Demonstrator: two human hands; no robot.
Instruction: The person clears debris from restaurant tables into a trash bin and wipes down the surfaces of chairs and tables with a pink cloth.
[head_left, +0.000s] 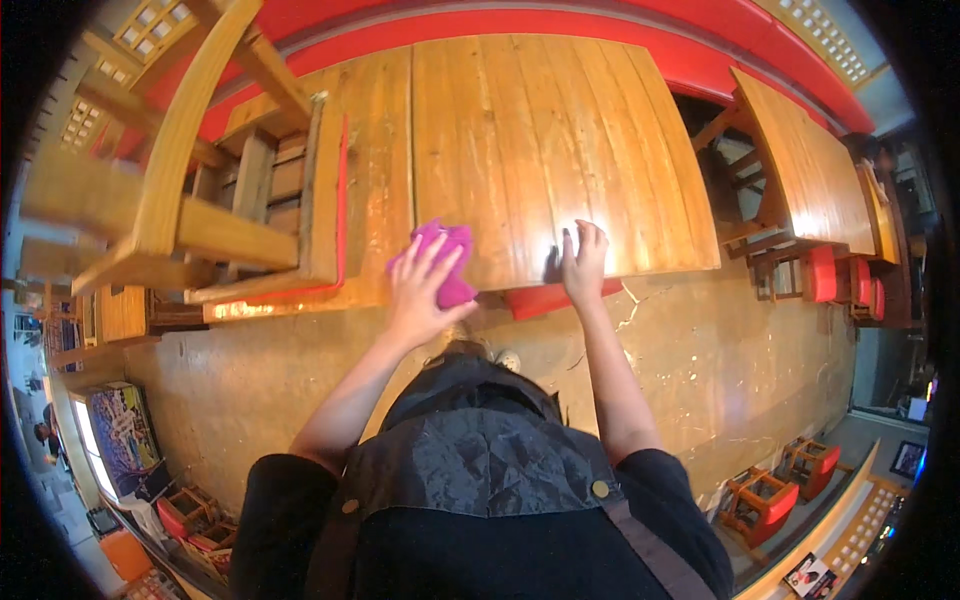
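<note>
Spread over a crumpled magenta cloth (454, 289), my left hand (422, 289) presses it at the near edge of a wooden table (540, 150). The cloth lies near the seam between two tabletops. My right hand (585, 262) is at the same table's near edge, further right, with its fingers slightly curled and no object seen in it. Light glares off the wood beside it. A wooden chair with a red seat (319, 202) rests upturned on the left tabletop, its legs pointing up.
A red seat (559, 297) juts from under the table. Another wooden table (817, 172) stands to the right, with red stools (821, 274) beside it. More red-topped stools (761, 506) stand at lower right. A red bench (697, 45) runs along the far side.
</note>
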